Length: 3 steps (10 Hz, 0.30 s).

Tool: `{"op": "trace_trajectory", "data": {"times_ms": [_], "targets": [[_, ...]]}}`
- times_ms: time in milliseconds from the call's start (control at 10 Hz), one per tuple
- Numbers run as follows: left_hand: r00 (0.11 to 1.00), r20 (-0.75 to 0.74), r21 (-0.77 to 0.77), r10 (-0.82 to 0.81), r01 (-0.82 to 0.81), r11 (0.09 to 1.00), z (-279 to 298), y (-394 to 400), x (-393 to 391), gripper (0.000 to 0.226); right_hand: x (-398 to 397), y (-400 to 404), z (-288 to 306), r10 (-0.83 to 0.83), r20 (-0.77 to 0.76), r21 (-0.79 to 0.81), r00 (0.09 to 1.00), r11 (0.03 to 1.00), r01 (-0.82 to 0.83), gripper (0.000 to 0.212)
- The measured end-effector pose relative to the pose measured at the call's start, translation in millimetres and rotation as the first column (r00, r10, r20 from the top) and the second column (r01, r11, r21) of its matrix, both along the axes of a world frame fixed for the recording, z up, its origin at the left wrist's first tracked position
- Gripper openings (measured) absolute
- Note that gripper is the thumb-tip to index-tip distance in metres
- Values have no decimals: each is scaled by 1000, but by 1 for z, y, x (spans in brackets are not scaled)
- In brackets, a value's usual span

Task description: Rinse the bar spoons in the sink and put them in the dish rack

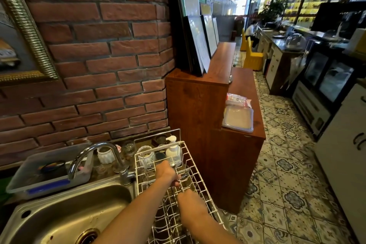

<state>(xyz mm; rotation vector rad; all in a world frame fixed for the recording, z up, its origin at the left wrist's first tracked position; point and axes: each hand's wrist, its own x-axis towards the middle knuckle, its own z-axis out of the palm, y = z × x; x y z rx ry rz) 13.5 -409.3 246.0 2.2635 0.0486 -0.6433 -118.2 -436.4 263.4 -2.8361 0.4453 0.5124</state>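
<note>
A white wire dish rack stands to the right of the steel sink. My left hand reaches over the rack's middle and grips a thin metal bar spoon, whose tip sticks up above my fingers. My right hand hovers lower over the rack's near part, with fingers curled down among the wires. Whether it holds a spoon is hidden. The sink basin holds no items that I can see.
A chrome faucet arches over the sink. Behind it are cups, jars, a white pump bottle and a clear plastic tub. A wooden cabinet stands right of the rack, with the brick wall behind and tiled floor to the right.
</note>
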Motion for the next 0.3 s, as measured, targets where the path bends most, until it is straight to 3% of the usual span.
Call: {"op": "trace_trajectory", "data": {"times_ms": [300], "targets": [[998, 27, -34, 55, -54, 998, 15, 10, 13, 19, -7, -2, 20, -129, 40, 47, 991, 991, 127, 32]]}}
